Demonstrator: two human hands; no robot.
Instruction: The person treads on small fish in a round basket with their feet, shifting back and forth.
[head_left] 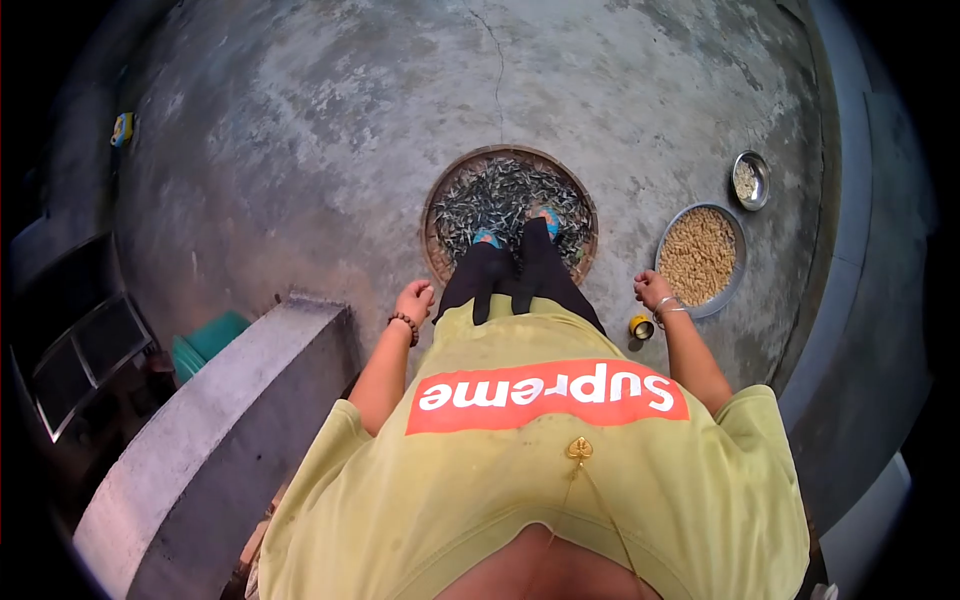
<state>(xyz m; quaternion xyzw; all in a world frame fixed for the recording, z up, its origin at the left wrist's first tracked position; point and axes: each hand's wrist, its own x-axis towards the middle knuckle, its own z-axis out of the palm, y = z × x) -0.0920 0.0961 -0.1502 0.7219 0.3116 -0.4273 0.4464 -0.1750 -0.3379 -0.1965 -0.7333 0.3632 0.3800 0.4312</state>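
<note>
Left hand [412,302]: out beside the hip, fingers part-curled, palm turned out of sight. Can't tell if it's released or closed on something small. Dark bead bracelet [404,322] on that wrist.

Right hand [653,288]: fingers curled in, same problem, can't tell released vs clenched. Shiny bangles [668,309] on the wrist. In view it sits right by the near-left rim of a round metal tub [740,262]; contact not readable from above. Tub is on the floor [350,100], loaded with tan pieces [697,255] that look like unshelled peanuts. Small yellow can [634,328] just below that hand in view, mouth facing up.

Ahead, between the hands: wide round tray [510,150], brown rim, covered in dark and pale slivers [475,195]. Can't identify them. Blue patterned shoes [545,217] show inside the rim outline; dark trousers [555,275] cross its near edge.

Further out: smaller metal bowl [762,182] just beyond the tub, pale stuff in it. Low concrete wall [200,440] on the left, green container [208,345] behind it. Yellow-and-blue object [122,130] far left, too small to name. Thin crack [498,70] runs down the concrete toward the tray.
</note>
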